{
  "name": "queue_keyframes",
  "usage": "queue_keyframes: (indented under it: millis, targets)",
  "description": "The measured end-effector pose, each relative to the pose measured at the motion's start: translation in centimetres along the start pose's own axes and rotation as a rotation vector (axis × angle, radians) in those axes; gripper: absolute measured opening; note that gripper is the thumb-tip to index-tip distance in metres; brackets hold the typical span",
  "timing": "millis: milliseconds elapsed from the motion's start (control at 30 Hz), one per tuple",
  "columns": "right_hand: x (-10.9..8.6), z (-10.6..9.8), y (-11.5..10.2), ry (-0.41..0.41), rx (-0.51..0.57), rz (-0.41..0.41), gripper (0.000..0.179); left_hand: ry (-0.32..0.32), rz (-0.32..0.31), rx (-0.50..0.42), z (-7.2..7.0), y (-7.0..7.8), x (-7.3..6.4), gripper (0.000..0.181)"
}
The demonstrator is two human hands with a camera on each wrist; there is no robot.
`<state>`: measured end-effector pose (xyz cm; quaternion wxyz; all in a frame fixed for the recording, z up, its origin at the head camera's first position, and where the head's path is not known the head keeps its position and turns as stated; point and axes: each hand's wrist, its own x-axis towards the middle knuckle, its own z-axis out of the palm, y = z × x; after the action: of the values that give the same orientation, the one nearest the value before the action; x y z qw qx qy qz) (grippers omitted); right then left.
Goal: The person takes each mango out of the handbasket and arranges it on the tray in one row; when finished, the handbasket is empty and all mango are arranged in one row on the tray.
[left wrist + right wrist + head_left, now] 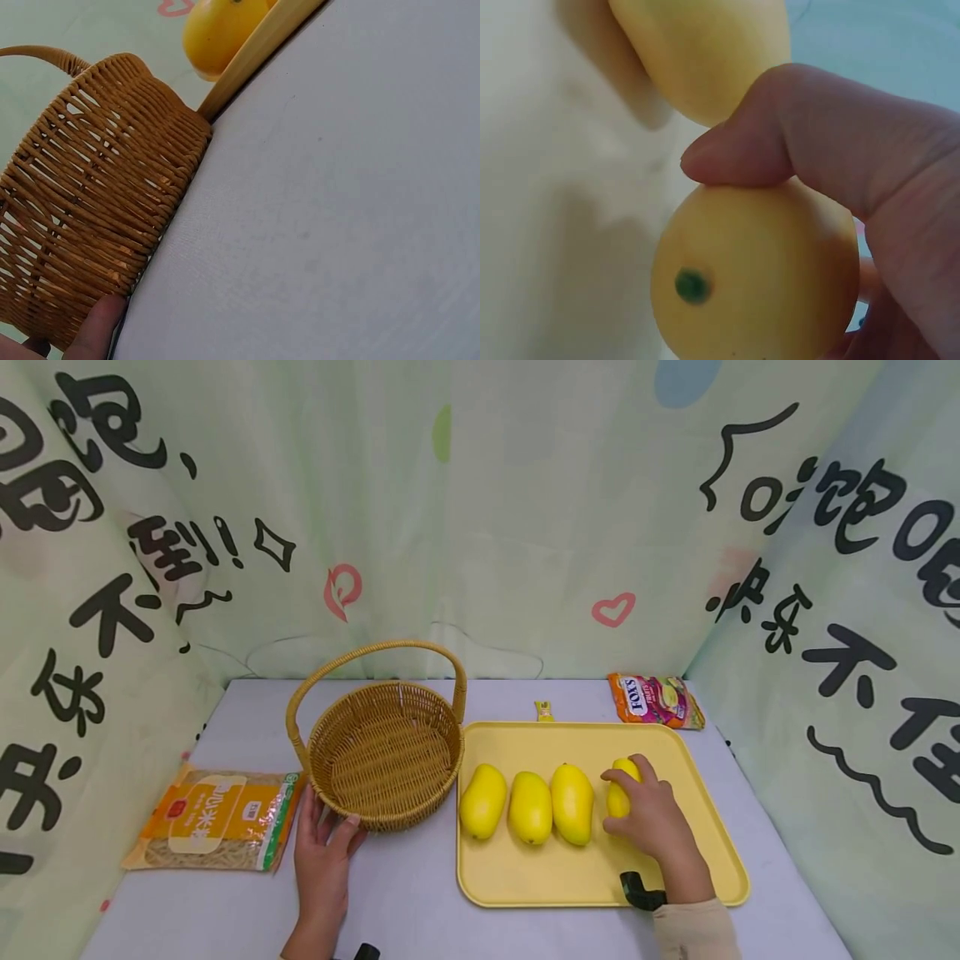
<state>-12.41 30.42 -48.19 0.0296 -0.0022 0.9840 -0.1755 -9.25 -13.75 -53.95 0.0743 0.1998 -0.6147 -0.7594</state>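
Left hand (322, 852) lies on the grey table (405, 893), its fingers (97, 330) straight and relaxed, tips touching the near wall of the wicker basket (386, 752); nothing is gripped, the hand only steadies the basket. Right hand (654, 817) is over the yellow tray (525, 881), fingers curled round the rightmost mango (619, 793), the thumb (735, 154) pressed onto its upper side (the right wrist view shows the green stem dot facing the camera). That mango sits on the tray, at the right end of a row of four; I cannot tell whether it has left the tray surface. The next mango (572, 803) lies just beside it, and the other two, mango three (530, 807) and mango four (483, 800), continue the row toward the basket. Judgement: a good grip here wraps the fruit's middle with the thumb opposing the fingers, since smooth rounded skin may slip; lifting straight up should avoid nudging the neighbour. Basket stands left of the tray, touching its edge, empty inside, handle upright. Further left, a noodle packet (213, 818). At the far side of the table, a small yellow sachet (544, 711) and a Fox's candy bag (656, 700).
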Motion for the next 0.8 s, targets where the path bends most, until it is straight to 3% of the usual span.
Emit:
queue_keyframes:
  millis: [800]
  targets:
    - [0.7, 1.1, 0.4, -0.074, -0.024, 0.058, 0.071, -0.02, 0.001, -0.007, -0.2, -0.1, -0.1, 0.092]
